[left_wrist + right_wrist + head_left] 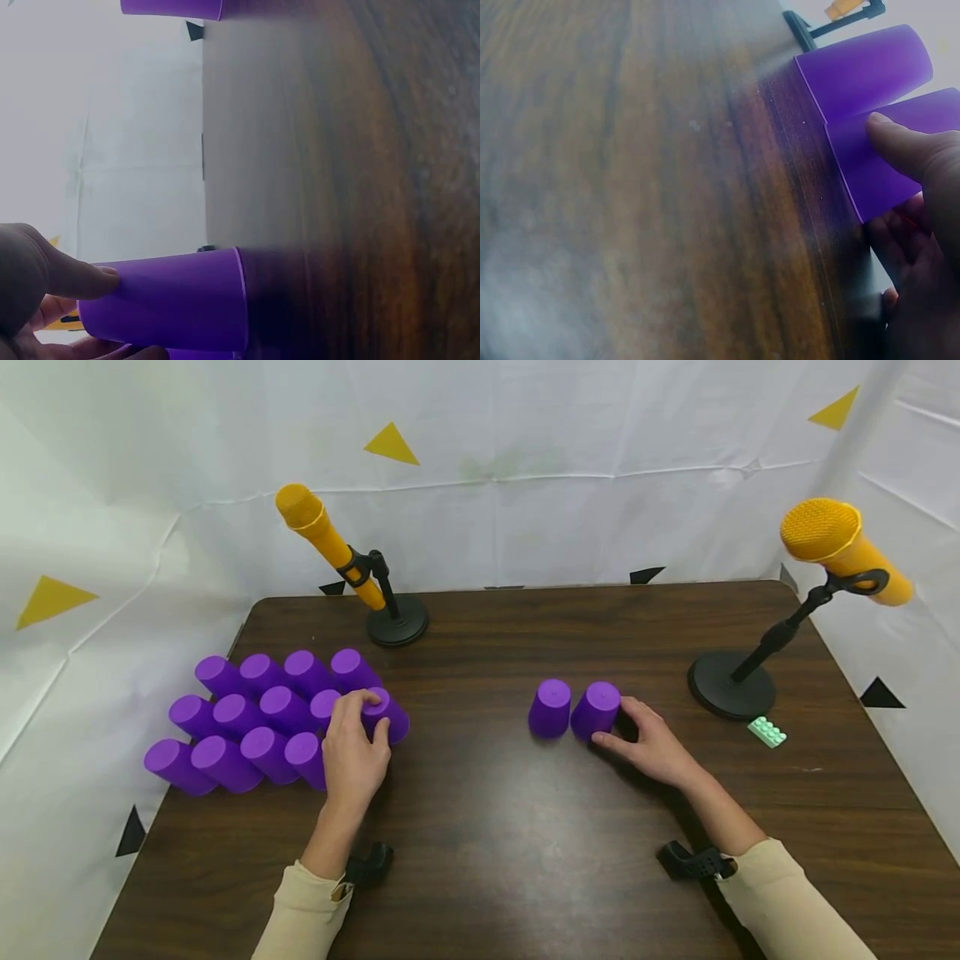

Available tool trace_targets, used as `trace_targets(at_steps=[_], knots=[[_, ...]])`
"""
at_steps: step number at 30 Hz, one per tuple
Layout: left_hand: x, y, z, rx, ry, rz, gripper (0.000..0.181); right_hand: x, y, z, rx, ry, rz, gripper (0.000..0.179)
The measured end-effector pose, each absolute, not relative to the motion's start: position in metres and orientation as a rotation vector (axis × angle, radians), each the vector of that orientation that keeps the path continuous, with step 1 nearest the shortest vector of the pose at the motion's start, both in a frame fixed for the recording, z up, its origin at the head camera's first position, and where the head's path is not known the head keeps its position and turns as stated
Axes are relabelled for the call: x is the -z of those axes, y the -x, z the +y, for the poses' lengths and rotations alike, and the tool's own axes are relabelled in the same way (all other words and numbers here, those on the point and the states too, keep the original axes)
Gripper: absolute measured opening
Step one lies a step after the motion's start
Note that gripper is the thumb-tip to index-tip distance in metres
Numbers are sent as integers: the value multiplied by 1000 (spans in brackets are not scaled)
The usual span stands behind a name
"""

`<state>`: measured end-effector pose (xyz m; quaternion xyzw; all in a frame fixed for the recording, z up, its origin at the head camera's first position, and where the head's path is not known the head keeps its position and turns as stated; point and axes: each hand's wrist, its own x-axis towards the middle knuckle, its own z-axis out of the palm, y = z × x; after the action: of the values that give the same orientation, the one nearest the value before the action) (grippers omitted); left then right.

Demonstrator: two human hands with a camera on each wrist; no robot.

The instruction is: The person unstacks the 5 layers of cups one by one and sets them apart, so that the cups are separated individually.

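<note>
Purple cups stand upside down on the dark wooden table (480,827). On the left, several are packed in rows. My left hand (354,752) pinches the cup (387,717) at the right end of the middle row; in the left wrist view my thumb (90,279) lies along the side of that cup (169,300), near its base. Two more cups stand side by side right of the table's middle. My right hand (648,745) holds the right one (596,712), thumb in front and fingers behind, close against the left one (550,708).
A yellow microphone (322,535) on a black stand (397,621) is at the back left. Another yellow microphone (843,547) leans over a round black base (731,685) at the right. A mint-green toy brick (767,732) lies beside that base. White sheeting (525,527) surrounds the table.
</note>
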<state>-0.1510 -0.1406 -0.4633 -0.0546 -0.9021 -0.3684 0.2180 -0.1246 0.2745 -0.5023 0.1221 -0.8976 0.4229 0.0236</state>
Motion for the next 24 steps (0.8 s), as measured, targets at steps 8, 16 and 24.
trace_targets(at_steps=[8, 16, 24], knots=[[442, 147, -139, 974, 237, -2355, 31, 504, 124, 275, -1312, -381, -2777, 54], [431, 145, -102, 1077, 517, -2266, 34, 504, 124, 276, -1315, -372, -2788, 55], [463, 134, -33, 1177, 888, -2509, 59, 503, 123, 276, -1307, -367, -2790, 53]])
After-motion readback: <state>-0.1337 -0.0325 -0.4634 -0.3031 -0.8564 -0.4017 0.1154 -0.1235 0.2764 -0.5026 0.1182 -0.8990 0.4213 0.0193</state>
